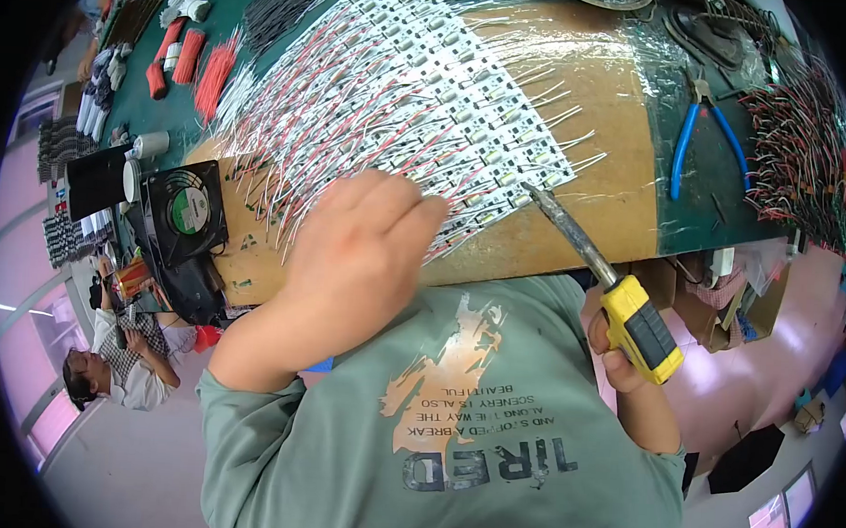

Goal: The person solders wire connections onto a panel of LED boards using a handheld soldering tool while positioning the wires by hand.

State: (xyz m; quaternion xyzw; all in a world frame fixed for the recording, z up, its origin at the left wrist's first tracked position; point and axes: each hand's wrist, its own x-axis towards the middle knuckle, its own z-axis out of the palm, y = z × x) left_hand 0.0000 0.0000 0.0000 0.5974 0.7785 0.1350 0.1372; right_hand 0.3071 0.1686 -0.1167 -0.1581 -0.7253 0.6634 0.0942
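My right hand (612, 355) grips the yellow and black handle of a soldering iron (639, 325). The iron's tip rests at or just above the near right corner of a large panel of small white circuit boards (491, 102). Rows of red and white wires stick out from the boards, densest on the left. Over the panel's near edge is my left hand (363, 238), its fingers curled closed among the wire ends. Whatever those fingers pinch is hidden behind the knuckles.
Under the panel lies a brown board (618, 112) on a green tabletop. To the right are blue-handled cutters (700, 125) and a heap of red, black and white wires (806, 149). A black fan (187, 211) and red wire bundles (217, 76) sit left. Another person (121, 364) is further left.
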